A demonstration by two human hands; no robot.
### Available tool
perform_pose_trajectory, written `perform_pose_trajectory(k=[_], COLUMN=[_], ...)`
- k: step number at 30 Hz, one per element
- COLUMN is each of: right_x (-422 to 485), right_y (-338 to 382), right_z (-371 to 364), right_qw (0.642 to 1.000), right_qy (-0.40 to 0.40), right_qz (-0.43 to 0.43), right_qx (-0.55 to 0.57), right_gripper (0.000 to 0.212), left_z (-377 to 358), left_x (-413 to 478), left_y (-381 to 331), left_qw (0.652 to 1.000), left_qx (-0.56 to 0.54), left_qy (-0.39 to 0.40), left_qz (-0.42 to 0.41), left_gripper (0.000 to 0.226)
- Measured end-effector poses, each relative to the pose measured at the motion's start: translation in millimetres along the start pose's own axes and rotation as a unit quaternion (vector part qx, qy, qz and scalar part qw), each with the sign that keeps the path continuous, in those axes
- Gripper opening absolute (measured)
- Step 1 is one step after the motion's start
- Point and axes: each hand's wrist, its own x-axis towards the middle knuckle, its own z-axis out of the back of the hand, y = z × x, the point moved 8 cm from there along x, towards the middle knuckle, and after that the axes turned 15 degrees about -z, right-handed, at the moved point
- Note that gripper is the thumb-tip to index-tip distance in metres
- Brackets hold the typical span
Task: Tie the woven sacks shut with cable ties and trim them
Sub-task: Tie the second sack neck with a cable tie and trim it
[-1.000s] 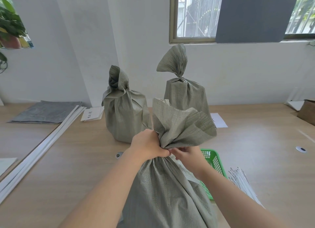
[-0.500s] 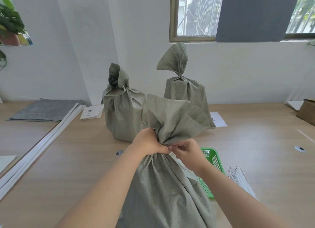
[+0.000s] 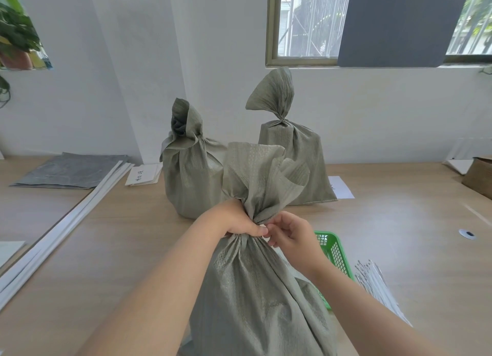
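Observation:
A grey-green woven sack (image 3: 255, 297) stands right in front of me on the wooden table (image 3: 111, 249). My left hand (image 3: 234, 219) is clenched around its gathered neck from the left. My right hand (image 3: 290, 235) touches the neck from the right, fingertips pinched on something small and white at the gather; I cannot tell what it is. The loose sack top fans out above both hands. Two more sacks stand behind: one (image 3: 191, 177) at left with a bunched top, one (image 3: 292, 155) at right with a cinched neck. A bundle of white cable ties (image 3: 378, 286) lies at my right.
A green plastic basket (image 3: 334, 251) sits just right of the sack, partly hidden by my right forearm. Long white strips (image 3: 66, 230) run diagonally across the left of the table, beside flat folded sacks (image 3: 72, 170) and paper notes (image 3: 143, 174). A cardboard box (image 3: 479, 174) is at far right.
The sack's loose top has been gathered tighter and stands more upright. My right hand has loosened from the neck and now pinches at the gather with its fingertips.

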Motion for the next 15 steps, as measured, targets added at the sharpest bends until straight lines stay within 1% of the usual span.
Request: perform_pose_trajectory(k=[3,5,7,9,12,14,15], right_x=[-3,-3,-5,-6,-10,-14,-15], right_y=[-1,-2,-3,-3,-1,3,6], right_z=[-3,-5,-4,-3,-6,-10,-12], right_qw=[1.000,0.999,0.999,0.998,0.999,0.998,0.996], right_qy=[0.026,0.035,0.034,0.032,0.037,0.033,0.023], right_qz=[0.002,-0.001,-0.001,0.002,0.025,0.053,0.070], right_qx=[0.006,0.020,0.040,0.058,0.013,-0.031,-0.050], right_gripper=[0.020,0.013,0.008,0.008,0.009,0.010,0.014], left_z=[1,1,-1,-5,-8,-9,-10], left_x=[1,0,-2,-4,-7,-9,-9], left_y=[-2,-1,2,8,12,12,11], left_qw=[1.000,1.000,0.999,0.993,0.980,0.975,0.973], left_qx=[0.009,-0.009,-0.046,-0.115,-0.191,-0.214,-0.224], left_qy=[0.010,0.012,0.014,0.006,-0.011,-0.023,-0.028], left_qz=[-0.016,-0.014,0.004,0.029,0.051,0.052,0.053], left_gripper=[0.063,0.060,0.053,0.038,0.017,0.013,0.013])
